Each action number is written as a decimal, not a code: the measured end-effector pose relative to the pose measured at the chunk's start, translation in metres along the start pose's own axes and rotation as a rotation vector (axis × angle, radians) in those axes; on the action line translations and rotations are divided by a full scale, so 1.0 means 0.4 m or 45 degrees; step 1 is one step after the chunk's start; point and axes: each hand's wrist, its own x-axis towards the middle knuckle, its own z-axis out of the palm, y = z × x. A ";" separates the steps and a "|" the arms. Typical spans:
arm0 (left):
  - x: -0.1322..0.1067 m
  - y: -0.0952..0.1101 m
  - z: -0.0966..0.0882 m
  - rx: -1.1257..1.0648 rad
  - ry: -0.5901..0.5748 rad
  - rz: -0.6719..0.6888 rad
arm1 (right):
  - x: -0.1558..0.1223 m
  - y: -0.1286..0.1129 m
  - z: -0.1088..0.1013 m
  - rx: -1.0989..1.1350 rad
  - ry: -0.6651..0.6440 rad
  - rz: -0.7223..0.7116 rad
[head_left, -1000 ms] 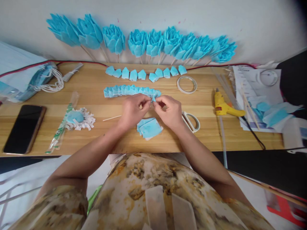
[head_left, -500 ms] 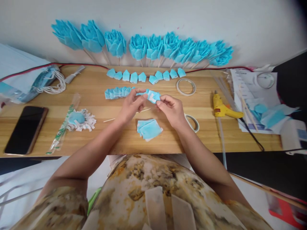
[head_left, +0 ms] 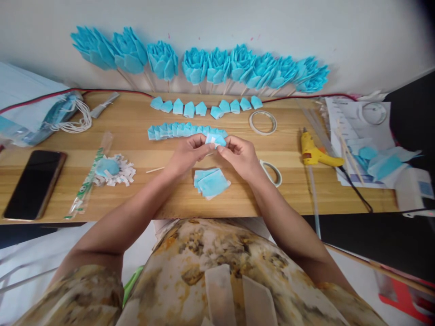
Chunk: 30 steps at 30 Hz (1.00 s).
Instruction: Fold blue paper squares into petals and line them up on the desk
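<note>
- Head view: here's our left hand [head_left: 188,155], thumb and fingers pinching one side of a folded blue piece [head_left: 219,140].
- Our right hand [head_left: 242,155] grips the other side!
- We have it near the overlapping blue row's [head_left: 173,130] right end, beyond the blue sheets [head_left: 213,183].

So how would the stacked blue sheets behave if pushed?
The blue sheets would probably fan apart rather than move as one, since they overlap unevenly with no visible binding. They are likely light and bendable: the similar blue piece between the left hand and right hand looks folded. Rolling seems unlikely, as they lie flat.
</note>
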 end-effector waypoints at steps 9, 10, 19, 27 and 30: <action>0.004 -0.003 -0.007 -0.163 -0.098 -0.097 | 0.004 -0.007 -0.016 0.014 0.007 0.021; 0.005 -0.002 -0.011 -0.176 -0.102 -0.115 | 0.004 -0.007 -0.017 0.002 0.014 0.016; 0.005 0.009 -0.026 0.119 -0.044 -0.023 | 0.001 -0.006 -0.011 -0.129 0.038 -0.008; 0.008 -0.002 -0.014 0.138 0.119 0.008 | -0.015 0.002 0.000 -0.326 0.339 -0.298; 0.007 -0.002 -0.012 0.146 0.101 0.014 | -0.016 0.006 0.007 -0.548 0.241 -0.455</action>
